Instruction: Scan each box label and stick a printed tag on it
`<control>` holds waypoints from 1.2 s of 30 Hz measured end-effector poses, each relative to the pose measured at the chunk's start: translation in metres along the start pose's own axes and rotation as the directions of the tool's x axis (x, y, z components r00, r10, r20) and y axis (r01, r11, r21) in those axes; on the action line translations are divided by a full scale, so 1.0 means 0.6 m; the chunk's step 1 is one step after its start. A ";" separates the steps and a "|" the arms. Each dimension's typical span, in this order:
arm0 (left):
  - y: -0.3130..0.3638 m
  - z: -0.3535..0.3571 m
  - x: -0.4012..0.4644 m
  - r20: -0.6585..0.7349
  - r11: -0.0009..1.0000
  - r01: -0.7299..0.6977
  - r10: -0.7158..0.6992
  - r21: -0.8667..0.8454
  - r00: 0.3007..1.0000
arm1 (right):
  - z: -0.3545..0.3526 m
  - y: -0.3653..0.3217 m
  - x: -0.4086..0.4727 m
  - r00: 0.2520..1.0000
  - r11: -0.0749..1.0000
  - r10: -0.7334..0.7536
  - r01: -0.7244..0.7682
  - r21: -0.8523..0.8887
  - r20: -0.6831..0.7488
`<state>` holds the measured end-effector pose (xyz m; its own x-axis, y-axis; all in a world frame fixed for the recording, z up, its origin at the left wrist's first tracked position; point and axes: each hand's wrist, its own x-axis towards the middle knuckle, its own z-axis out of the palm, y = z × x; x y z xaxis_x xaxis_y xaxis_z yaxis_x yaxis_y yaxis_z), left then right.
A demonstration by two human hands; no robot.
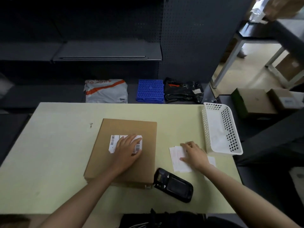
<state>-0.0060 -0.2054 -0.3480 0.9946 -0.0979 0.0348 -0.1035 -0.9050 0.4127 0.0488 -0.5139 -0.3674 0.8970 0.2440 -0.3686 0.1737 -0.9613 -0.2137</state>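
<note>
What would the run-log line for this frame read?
left hand: flat on white barcode label atop brown cardboard box | right hand: on white paper tags | black handheld scanner: idle on table

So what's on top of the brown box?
A white barcode label lies on the cardboard box, and the left hand presses flat on it. Barcodes show at both ends; the hand covers the label's middle, so the print there cannot be seen.

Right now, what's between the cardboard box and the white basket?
In the head view, the loose paper tags lie on the table between the box and basket, with the right hand resting on them.
</note>
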 end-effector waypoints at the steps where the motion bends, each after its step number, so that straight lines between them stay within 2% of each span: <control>1: 0.000 0.002 0.000 -0.009 1.000 0.003 -0.003 0.005 1.000 | -0.001 0.000 0.001 1.000 1.000 -0.013 0.013 0.007 -0.005; 12: 0.002 0.005 0.000 -0.011 1.000 0.026 -0.026 0.003 1.000 | -0.018 0.001 0.004 0.985 0.995 -0.085 0.091 0.030 -0.152; 16: -0.003 -0.008 0.003 0.053 1.000 -0.006 0.006 0.003 0.999 | -0.024 0.008 0.008 0.975 0.995 -0.103 0.104 -0.004 -0.197; 18: -0.005 -0.014 0.008 0.077 1.000 -0.028 0.028 -0.001 0.997 | -0.032 0.005 0.006 0.970 0.994 -0.103 0.108 0.009 -0.219; 21: 0.002 -0.034 0.024 0.098 0.996 -0.087 0.089 -0.017 0.991 | -0.047 -0.007 -0.001 0.965 0.997 -0.026 0.044 0.063 -0.262; 25: 0.018 -0.058 0.046 0.085 0.986 -0.147 0.154 -0.076 0.984 | -0.061 -0.015 -0.002 0.966 0.999 0.033 -0.033 0.006 -0.257; 29: 0.023 -0.067 0.059 0.087 0.975 -0.203 0.211 -0.089 0.974 | -0.075 -0.031 -0.018 0.963 0.998 0.054 -0.047 0.030 -0.264; 32: 0.017 -0.066 0.062 0.109 0.970 -0.229 0.237 -0.082 0.965 | -0.067 -0.035 -0.025 0.972 0.996 0.085 -0.086 0.004 -0.218; 36: 0.004 -0.056 0.057 0.128 0.970 -0.226 0.236 -0.088 0.963 | -0.036 -0.040 -0.033 0.979 0.984 0.168 -0.158 0.088 -0.119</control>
<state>0.0279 -0.1967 -0.3151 0.9325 -0.3608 0.0147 -0.3244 -0.8192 0.4730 0.0354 -0.4987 -0.3354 0.9553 0.0623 -0.2889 -0.0066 -0.9727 -0.2319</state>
